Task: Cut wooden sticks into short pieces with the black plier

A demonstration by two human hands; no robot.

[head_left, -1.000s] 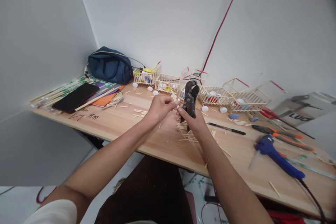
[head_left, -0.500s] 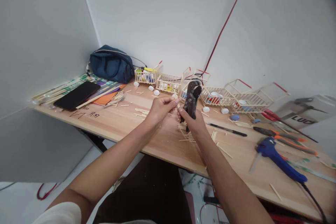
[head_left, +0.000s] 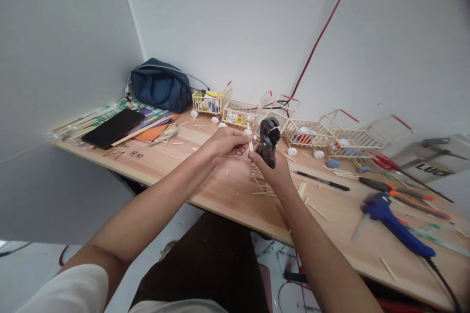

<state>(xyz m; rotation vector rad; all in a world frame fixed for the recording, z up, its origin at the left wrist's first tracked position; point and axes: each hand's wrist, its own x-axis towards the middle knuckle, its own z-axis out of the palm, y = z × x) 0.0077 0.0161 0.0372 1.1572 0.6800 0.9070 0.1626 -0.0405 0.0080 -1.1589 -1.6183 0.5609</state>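
In front of me, above the table, my left hand point(head_left: 231, 143) pinches thin pale wooden sticks point(head_left: 250, 141) that point upward. Beside it, my right hand point(head_left: 273, 165) is wrapped round a black plier-like tool point(head_left: 269, 139) with a rounded, hooked head at the top. The right thumb reaches toward the lower end of the sticks; whether it touches them I cannot tell. Below the right hand, a pile of short cut sticks point(head_left: 262, 187) is partly hidden.
Several small stick-built carts point(head_left: 306, 134) line the wall. A blue glue gun point(head_left: 398, 227), orange-handled pliers point(head_left: 404, 193) and a pen point(head_left: 321, 180) lie to the right. At left are a phone point(head_left: 113, 127), a blue bag point(head_left: 161, 85) and orange paper point(head_left: 152, 133).
The whole scene sits slightly further right in view. Both hands stay close together, and the sticks between them show more plainly. The black tool remains in my right hand.
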